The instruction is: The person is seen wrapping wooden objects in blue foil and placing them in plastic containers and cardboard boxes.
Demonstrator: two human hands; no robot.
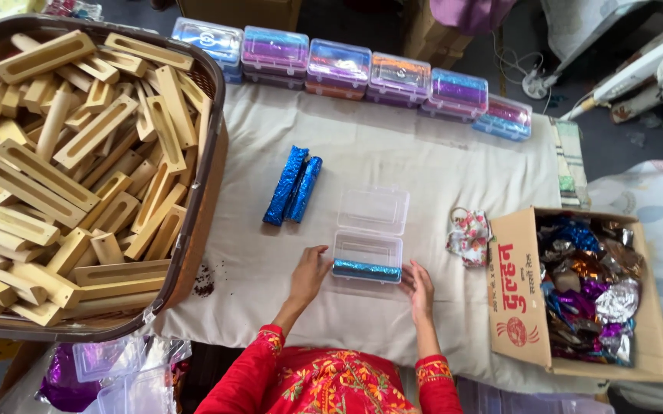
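The left hand [308, 274] and the right hand [419, 290] rest on the tabletop [439, 165], one at each side of an open clear box [368, 249]. The fingers of both hands are released and hold nothing. A blue foil roll [366, 270] lies inside the box. Two more blue rolls [293, 186] lie farther to the left.

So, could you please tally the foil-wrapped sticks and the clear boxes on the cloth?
Blue wrapped sticks lying loose: 2
Blue wrapped stick in the open clear box: 1
Open clear box: 1
Filled, closed clear boxes along the far edge: 6
Total: 10
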